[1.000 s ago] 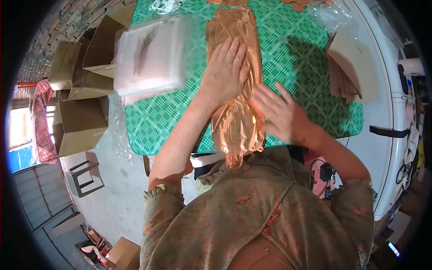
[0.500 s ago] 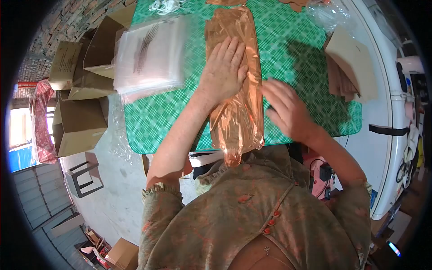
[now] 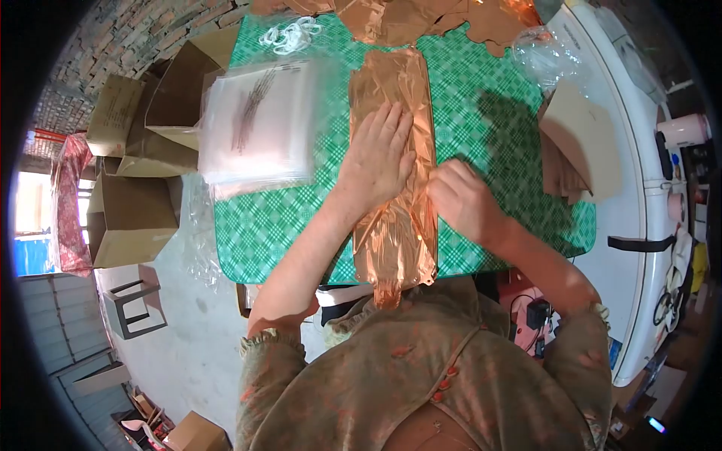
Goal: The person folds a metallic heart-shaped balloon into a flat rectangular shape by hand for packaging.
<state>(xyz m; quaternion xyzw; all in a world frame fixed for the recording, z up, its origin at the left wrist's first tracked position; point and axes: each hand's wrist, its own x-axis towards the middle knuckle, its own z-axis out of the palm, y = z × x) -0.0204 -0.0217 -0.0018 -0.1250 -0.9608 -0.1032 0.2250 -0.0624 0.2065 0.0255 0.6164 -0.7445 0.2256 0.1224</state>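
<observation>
A long, creased piece of shiny copper-coloured foil point(image 3: 395, 233) lies lengthwise on the green checked tablecloth point(image 3: 263, 233), its near end hanging over the table edge. My left hand point(image 3: 380, 154) rests flat on its middle, fingers stretched out toward the far end. Along the foil's right edge, my right hand point(image 3: 465, 201) is closed, with curled fingertips pinching at that edge; the exact grip is partly hidden. To the left of the foil sits a stack of clear plastic bags point(image 3: 259, 124) with dark print.
More copper-coloured foil point(image 3: 406, 22) spreads along the far edge. White cords point(image 3: 292, 34) lie at the back left, clear plastic point(image 3: 545, 54) at the back right. Brown card pieces point(image 3: 575, 143) are at the right, beside a white appliance point(image 3: 635, 180). Open cardboard boxes point(image 3: 139, 214) stand left.
My right hand has closed its loosely spread fingers at the foil's edge. My left hand stays flat on the foil. The view has tilted up, showing more of the far foil.
</observation>
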